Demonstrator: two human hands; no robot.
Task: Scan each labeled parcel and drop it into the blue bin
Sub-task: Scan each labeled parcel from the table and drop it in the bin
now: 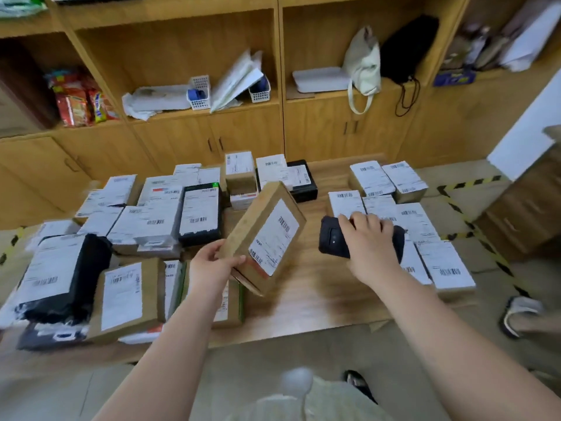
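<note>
My left hand (212,265) grips a brown cardboard parcel (243,238) by its near corner and holds it tilted above the low wooden table (315,296). Its white barcode label (273,235) faces up and to the right. My right hand (368,241) holds a black handheld scanner (335,240) just right of the parcel, its front end turned toward the label. Several labeled parcels (127,232) lie piled on the table's left side, and several more (403,205) lie on the right. No blue bin is in view.
Wooden shelves and cupboards (273,117) stand behind the table, holding bags, baskets and papers. Yellow-black tape (473,183) marks the floor at right. A wooden cabinet (528,208) stands at far right, and another person's sandalled foot (519,314) is near the table's right corner.
</note>
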